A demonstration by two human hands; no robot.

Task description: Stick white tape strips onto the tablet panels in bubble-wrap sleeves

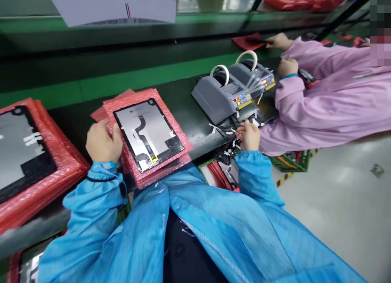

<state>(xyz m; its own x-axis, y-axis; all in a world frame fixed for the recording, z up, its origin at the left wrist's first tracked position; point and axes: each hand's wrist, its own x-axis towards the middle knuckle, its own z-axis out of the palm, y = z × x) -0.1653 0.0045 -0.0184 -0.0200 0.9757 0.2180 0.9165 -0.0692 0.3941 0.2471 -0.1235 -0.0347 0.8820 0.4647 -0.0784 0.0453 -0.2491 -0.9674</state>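
Panel (160, 126) on red bubble wrap (131, 100)

The dark, glossy workbench (181, 97) carries two stacks of red bubble-wrap sheets (174, 124), two grey, wedge-shaped plastic tape dispensers (210, 97) side by side, and, at its front edge, tangled black strips with white tabs (226, 132).

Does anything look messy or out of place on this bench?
Yes: dark strips with white bits lie in a loose tangle near the right hand, looking untidy. The stacked red bubble-wrap sheets by the left hand also sit askew, their corners not lined up.
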